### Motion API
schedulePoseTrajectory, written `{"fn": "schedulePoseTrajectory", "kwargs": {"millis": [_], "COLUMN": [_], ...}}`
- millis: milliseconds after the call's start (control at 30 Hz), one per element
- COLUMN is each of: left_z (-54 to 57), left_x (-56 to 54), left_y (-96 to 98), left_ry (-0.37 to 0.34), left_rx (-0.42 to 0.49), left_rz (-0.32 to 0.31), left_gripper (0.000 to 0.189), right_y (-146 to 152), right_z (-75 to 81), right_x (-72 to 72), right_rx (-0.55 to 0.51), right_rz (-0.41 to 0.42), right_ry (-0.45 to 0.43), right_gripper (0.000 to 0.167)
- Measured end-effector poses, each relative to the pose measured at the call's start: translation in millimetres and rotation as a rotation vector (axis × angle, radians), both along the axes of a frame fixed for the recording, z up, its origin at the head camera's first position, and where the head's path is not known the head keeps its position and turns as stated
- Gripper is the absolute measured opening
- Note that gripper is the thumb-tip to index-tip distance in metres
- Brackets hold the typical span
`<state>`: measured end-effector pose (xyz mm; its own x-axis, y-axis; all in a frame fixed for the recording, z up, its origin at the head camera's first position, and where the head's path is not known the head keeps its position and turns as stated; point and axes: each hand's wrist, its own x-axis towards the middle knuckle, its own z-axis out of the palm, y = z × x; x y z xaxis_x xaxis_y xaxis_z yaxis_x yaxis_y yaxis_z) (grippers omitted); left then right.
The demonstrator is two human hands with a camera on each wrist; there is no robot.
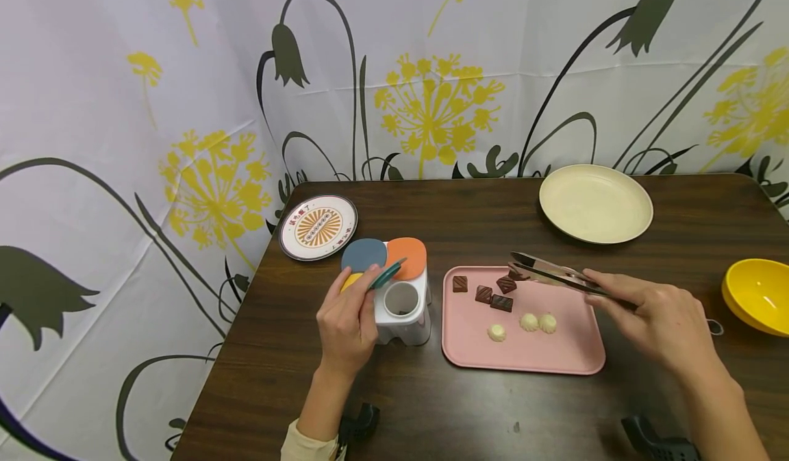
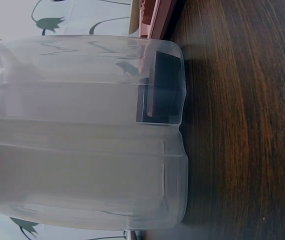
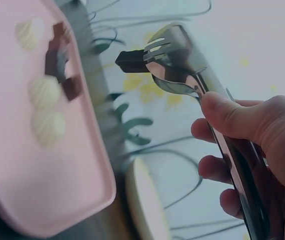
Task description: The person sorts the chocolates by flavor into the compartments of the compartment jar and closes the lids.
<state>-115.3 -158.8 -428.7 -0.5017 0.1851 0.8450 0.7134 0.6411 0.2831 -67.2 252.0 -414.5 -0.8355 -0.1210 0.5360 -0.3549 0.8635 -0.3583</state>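
Note:
My left hand pinches the raised teal lid of a multi-compartment container. Its round opening shows beneath that lid, while blue and orange lids cover the far compartments. In the left wrist view, dark chocolate pieces lie at the bottom behind the translucent wall. My right hand grips metal serving tongs, whose fork-and-spoon tips hold a dark chocolate above the pink tray. On the tray sit several brown chocolates and three cream-white swirled sweets.
A patterned plate stands behind the container to the left. At the back right lies a cream oval plate, and a yellow bowl sits at the right edge. A patterned cloth hangs behind the dark wooden table.

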Motion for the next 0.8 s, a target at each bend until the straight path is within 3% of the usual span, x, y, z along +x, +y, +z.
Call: {"fn": "schedulePoseTrajectory", "kwargs": {"millis": [167,300,467,800], "left_z": [0.4,0.7,0.6,0.2], "left_x": [0.1,0.2,0.3,-0.1], "left_y": [0.1,0.0,-0.1,-0.1], "left_ry": [0.002,-0.001,-0.002,0.011], "left_rx": [0.0,0.0,0.0,-0.004], "left_rz": [0.0,0.002,0.001,0.001], "left_gripper": [0.032,0.032,0.032,0.032], "right_y": [-15,-31,-53,-91], "right_z": [19.3,32.7,47.3,53.4], "right_x": [2.4,4.3,6.2,2.4], "right_rx": [-0.029,-0.049,-0.063,-0.104], "right_rz": [0.119,0.194,0.267,0.415], "right_ry": [0.132,0.222,0.307,0.388], "right_gripper": [0.037,0.049,0.047,0.037]}}
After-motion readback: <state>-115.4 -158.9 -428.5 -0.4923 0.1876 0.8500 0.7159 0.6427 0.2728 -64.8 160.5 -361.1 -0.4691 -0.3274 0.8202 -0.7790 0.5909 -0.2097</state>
